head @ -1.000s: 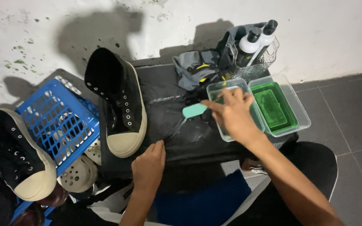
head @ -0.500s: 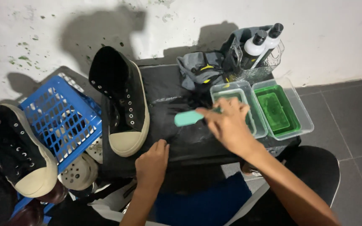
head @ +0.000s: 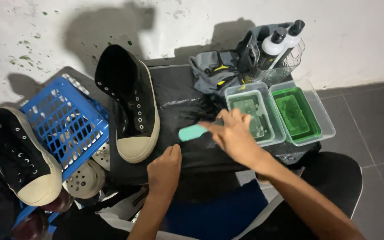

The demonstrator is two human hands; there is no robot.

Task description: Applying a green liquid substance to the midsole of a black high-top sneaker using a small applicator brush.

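A small teal plastic-handled brush (head: 193, 132) is held in the right hand (head: 234, 135), the fingers closed around its right end so that the handle sticks out to the left; the bristle end is hidden under the blurred hand, so it cannot be told exactly what is being brushed. The left hand (head: 165, 166) is laid on the near edge of the black cloth-covered work surface (head: 178, 95), its fingers curled loosely, and nothing can be seen held in it. Just right of the brush stand two clear plastic tubs of green liquid (head: 281, 113), side by side and touching. The black high-top canvas shoe with a cream rubber toe cap (head: 132, 104) lies to the left of the brush, toe pointing near, apart from both hands. For good brushing, the grip is best kept firm but close to the bristles, strokes kept short, and the surface steadied with the free hand so that the tubs are not knocked. A crumpled grey cloth (head: 214, 71) and two white bottles with black caps (head: 278, 42) lie at the far side; a blue plastic basket (head: 63, 122) sits far left.
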